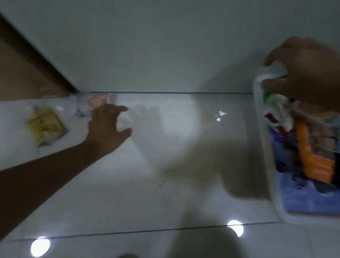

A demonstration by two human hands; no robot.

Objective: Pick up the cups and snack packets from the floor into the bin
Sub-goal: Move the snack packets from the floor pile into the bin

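Left hand [110, 124]: your grip spread, empty, just beside orange-white packet [93, 102], 10 o'clock.
Yellow snack packet [45, 127]: floor, 9 o'clock.
Right hand [310, 72]: grip curled on bin [262, 140] rim, 3 o'clock, likely to keep it close.

A yellow packet [45, 126] and a white packet [94, 102] marked with orange are seen on the pale grey floor [171, 191]. The white bin [262, 131] is filled with blue and orange wrappers [314, 151].

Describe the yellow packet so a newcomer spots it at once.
Follow the brown door down to the floor. The yellow packet lies near its foot, left of the left hand. The litter beside it is white and orange; this alone is yellow.
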